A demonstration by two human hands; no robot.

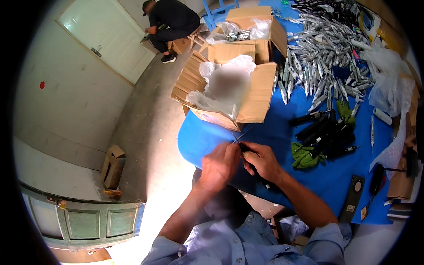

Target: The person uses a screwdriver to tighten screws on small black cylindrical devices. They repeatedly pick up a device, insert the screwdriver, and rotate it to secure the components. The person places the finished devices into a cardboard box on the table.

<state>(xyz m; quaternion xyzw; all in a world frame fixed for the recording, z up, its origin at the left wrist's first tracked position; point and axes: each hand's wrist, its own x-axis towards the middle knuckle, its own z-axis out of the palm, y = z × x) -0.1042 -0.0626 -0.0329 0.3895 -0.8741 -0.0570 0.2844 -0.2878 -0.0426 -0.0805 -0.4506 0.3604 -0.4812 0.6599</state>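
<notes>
Both hands together at the near side of the blue table (pixel 199 140): the right hand (pixel 263 162) clamps a dark slim object (pixel 264 181), its near end projecting past the palm; the left hand (pixel 219 166) pinches around the far end, perhaps for steadiness, its exact hold unclear. An open carton (pixel 259 95) stands just beyond, black pieces (pixel 316 129) lying to the right, presumably for easy reach

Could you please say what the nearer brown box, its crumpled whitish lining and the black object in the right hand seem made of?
Nearer brown box: matt corrugated cardboard, by its ribbed flap.
Crumpled whitish lining: probably thin, shiny plastic film, by its wrinkles.
Slender black object in right hand: maybe plastic; too small to tell.
</notes>
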